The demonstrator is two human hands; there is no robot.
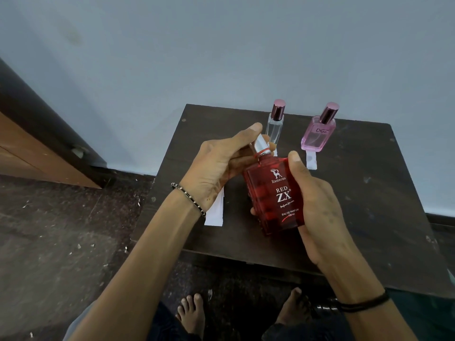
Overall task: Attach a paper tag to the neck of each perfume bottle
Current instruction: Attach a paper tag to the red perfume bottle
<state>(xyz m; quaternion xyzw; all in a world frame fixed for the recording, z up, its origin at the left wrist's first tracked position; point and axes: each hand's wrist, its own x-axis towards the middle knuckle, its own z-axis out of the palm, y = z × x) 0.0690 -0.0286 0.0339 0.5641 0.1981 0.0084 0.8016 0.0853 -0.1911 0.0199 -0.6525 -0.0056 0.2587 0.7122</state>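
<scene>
Red bottle (273, 198) of perfume, held tilted above the middle of the counter (369, 193). Right hand (317, 200): fingers (296, 161) wrapped round the glass body from 3 o'clock. Left hand (216, 163): fingers (248, 130) closed round the silver sprayer (261, 143) at 11 o'clock, thumb on top. Red thread (263, 151) circles the neck. A white paper tag (214, 212) shows below the left wrist at 8 o'clock. Tagging of the red bottle looks under way, knot unconfirmed.

At 12 o'clock stands a clear bottle (274, 126), at 1 o'clock a pink bottle (317, 136), both capped. A second tag (311, 161) lies at the pink one's base, so these are likely finished.

Hidden: the thread's run to the paper, behind the left palm, and most of the clear bottle's slip.
</scene>
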